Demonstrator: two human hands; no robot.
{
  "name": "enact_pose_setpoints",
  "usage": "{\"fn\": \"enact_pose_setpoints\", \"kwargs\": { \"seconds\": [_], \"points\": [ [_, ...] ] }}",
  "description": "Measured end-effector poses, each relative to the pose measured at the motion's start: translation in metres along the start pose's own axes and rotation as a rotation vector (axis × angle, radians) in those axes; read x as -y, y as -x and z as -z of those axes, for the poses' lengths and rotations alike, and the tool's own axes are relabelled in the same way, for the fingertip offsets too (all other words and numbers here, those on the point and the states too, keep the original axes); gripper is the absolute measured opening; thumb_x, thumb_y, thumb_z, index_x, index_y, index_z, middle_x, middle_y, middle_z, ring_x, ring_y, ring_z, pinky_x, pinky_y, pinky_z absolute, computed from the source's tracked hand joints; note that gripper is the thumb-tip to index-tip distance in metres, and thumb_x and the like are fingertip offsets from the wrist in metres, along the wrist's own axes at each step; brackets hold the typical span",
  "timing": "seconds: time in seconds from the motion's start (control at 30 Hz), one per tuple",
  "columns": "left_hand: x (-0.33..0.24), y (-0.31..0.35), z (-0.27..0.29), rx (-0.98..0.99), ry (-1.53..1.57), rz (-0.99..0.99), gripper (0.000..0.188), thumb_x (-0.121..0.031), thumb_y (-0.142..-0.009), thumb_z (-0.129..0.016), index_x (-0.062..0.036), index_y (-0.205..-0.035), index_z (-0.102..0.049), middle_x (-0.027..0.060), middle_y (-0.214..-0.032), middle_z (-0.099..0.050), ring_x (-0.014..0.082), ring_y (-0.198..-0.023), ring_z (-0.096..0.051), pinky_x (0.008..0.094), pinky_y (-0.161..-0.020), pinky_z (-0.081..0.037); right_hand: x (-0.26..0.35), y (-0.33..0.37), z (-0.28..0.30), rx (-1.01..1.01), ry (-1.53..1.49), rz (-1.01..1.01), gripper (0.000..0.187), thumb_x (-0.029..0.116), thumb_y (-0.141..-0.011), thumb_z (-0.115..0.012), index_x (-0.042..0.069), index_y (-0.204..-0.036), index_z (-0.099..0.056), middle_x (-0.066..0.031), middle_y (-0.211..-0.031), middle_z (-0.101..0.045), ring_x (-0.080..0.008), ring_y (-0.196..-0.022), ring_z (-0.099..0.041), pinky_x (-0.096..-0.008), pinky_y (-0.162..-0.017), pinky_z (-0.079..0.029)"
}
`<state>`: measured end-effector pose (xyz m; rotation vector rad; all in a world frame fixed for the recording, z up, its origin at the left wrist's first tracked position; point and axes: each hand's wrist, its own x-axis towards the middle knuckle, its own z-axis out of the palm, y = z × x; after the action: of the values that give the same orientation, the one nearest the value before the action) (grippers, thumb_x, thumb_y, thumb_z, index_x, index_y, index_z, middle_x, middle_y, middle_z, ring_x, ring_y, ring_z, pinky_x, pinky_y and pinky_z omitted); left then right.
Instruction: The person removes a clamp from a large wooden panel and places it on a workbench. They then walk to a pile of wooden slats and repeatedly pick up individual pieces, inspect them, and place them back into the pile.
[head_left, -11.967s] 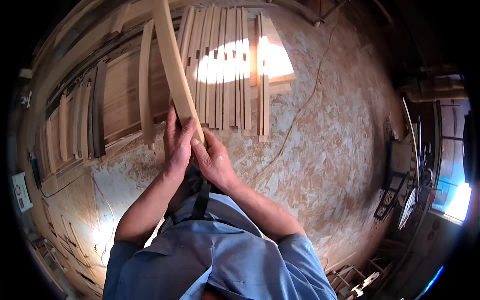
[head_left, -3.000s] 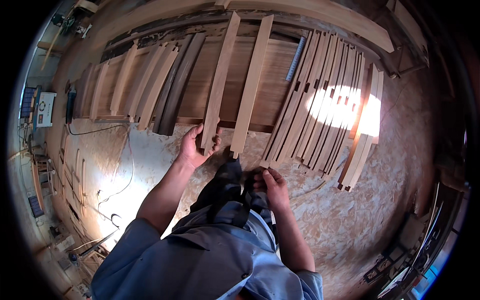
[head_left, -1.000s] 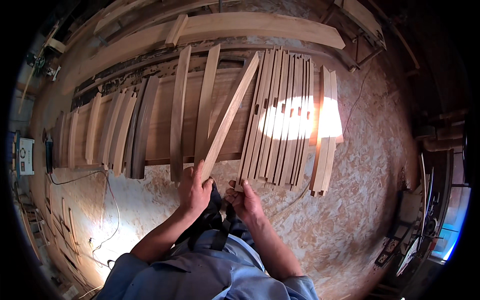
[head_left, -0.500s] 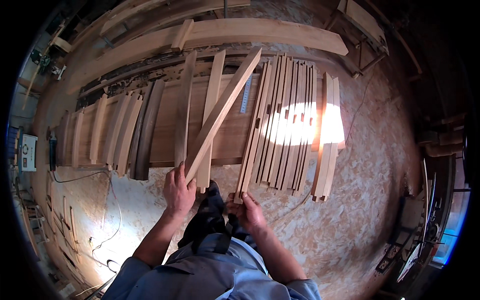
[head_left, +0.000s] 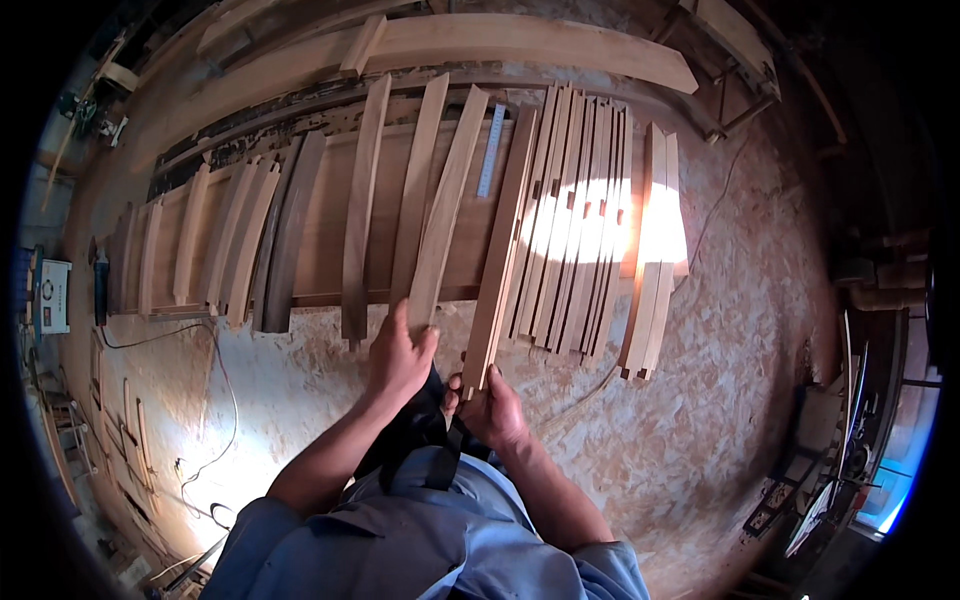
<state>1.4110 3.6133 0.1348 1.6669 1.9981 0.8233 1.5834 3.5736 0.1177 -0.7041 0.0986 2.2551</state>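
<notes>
left hand [head_left: 403,357]: gripping board [head_left: 450,208], its end partly covered | right hand [head_left: 496,408]: gripping strip [head_left: 503,245], partly hidden behind it

Plain pale wooden strip [head_left: 449,210], aslant, left of a step-ended wooden strip [head_left: 500,250], both far ends rightward.

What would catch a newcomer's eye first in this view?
Probably the bright patch of light on the grouped wooden strips, right of centre. Lower down, the left hand holds one pale strip and the right hand another strip, by their near ends. A blue ruler lies between those two.
</notes>
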Motion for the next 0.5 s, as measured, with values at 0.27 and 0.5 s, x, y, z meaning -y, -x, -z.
{"fn": "enact_pose_setpoints", "kwargs": {
  "seconds": [0.27, 0.5],
  "points": [
    [-0.043, -0.018, 0.005, 0.371, -0.449, -0.026, 0.068, -0.028, -0.084, -0.064, 0.0108, -0.132, -0.036, 0.0323, -0.096, -0.062, 0.0398, -0.079, -0.066, 0.0506, -0.066, -0.052, 0.006, 0.009, -0.006, 0.107, -0.227, -0.048, 0.039, 0.04, -0.099, -0.037, 0.008, -0.114, -0.053, -0.0066, -0.089, -0.058, -0.0225, -0.078, -0.055, -0.0384, -0.072, -0.046],
    [-0.062, -0.014, 0.003, 0.389, 0.081, -0.098, 0.064, -0.028, -0.087, -0.064, 0.0113, -0.131, -0.039, 0.0294, -0.111, -0.059, 0.039, -0.102, -0.061, 0.0436, -0.087, -0.049, 0.011, 0.017, -0.001, 0.081, -0.067, -0.068, 0.035, 0.036, -0.098, -0.043, 0.007, -0.113, -0.053, -0.0064, -0.089, -0.06, -0.0219, -0.077, -0.057, -0.0387, -0.072, -0.047]
  ]
}}
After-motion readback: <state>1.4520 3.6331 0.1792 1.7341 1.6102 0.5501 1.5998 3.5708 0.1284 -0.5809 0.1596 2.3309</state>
